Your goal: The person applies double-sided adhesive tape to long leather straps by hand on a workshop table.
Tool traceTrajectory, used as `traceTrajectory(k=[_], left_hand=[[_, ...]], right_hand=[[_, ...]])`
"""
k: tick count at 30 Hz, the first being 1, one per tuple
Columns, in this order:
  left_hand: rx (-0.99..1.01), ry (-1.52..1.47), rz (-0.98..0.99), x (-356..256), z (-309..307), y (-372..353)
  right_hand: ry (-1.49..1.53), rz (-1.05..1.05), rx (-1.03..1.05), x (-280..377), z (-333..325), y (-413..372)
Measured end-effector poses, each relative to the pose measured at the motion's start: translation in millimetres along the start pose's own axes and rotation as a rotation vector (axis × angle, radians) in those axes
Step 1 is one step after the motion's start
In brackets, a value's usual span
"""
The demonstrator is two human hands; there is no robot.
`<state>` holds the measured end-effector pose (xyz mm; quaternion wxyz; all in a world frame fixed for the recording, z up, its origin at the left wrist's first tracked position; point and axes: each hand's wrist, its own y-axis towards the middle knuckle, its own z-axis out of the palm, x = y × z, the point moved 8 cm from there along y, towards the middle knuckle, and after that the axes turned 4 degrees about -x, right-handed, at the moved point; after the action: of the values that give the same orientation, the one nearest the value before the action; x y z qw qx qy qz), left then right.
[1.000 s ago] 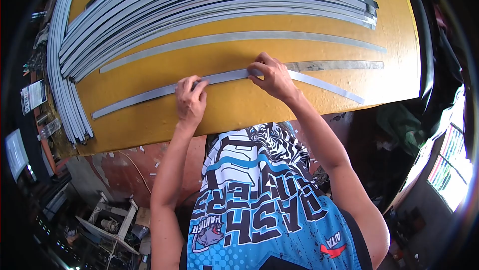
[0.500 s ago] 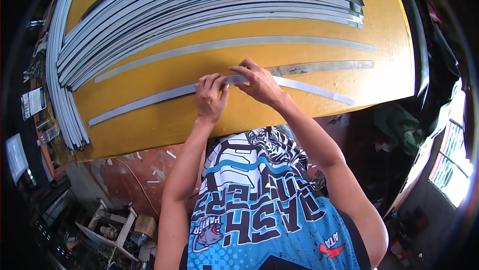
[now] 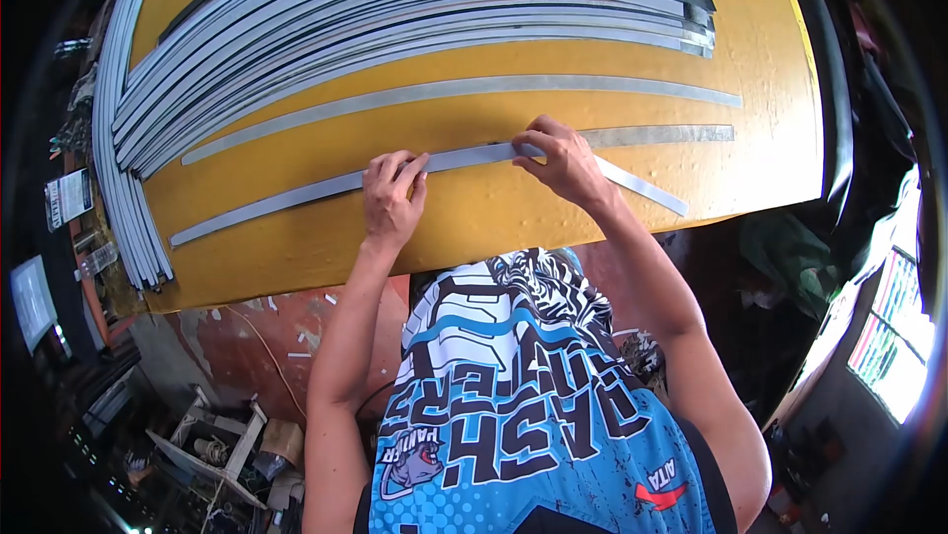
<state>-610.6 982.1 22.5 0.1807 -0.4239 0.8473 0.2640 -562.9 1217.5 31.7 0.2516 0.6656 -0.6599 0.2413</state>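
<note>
A long, thin, pale strip (image 3: 474, 155) lies across the near part of the yellow table top (image 3: 296, 277). Its right end angles toward the table's front edge. Beneath or behind it runs a duller grey strip (image 3: 662, 135), whose right part shows uncovered. My left hand (image 3: 393, 200) rests on the pale strip left of centre, fingers bent and closed along it. Farther right, my right hand (image 3: 565, 164) pinches the same strip between thumb and fingers. Another light grey strip (image 3: 464, 87) lies apart, just beyond both hands.
Beyond sits a large bundle of long strips (image 3: 425, 6), with another stack (image 3: 123, 129) along the table's left side. A wooden frame (image 3: 212, 450) stands on the floor at lower left. Green cloth (image 3: 790, 263) hangs at the right, near a bright window (image 3: 894, 327).
My right hand has slid to the right along the pale strip, while my left hand has shifted slightly left. A longer stretch of strip now shows between them.
</note>
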Motion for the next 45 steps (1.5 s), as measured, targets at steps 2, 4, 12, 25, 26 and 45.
traceTrajectory(k=[2, 4, 12, 25, 26, 45], left_hand=[[-0.012, 0.009, 0.015, -1, -1, -1], [-0.014, 0.015, 0.021, -2, -2, 0], [-0.022, 0.033, 0.015, -1, -1, -1], [0.001, 0.037, -0.007, -1, 0, -1], [0.012, 0.043, -0.021, -1, 1, -2], [-0.075, -0.113, 0.019, -77, 62, 28]], right_hand=[[-0.001, -0.008, -0.007, 0, 0, 0], [-0.002, -0.016, -0.015, 0, 0, 0], [-0.042, -0.006, -0.020, -3, 4, 0], [-0.046, -0.015, -0.038, -4, 6, 1], [-0.048, -0.016, -0.040, -3, 6, 1], [0.151, 0.126, -0.003, -30, -26, -15]])
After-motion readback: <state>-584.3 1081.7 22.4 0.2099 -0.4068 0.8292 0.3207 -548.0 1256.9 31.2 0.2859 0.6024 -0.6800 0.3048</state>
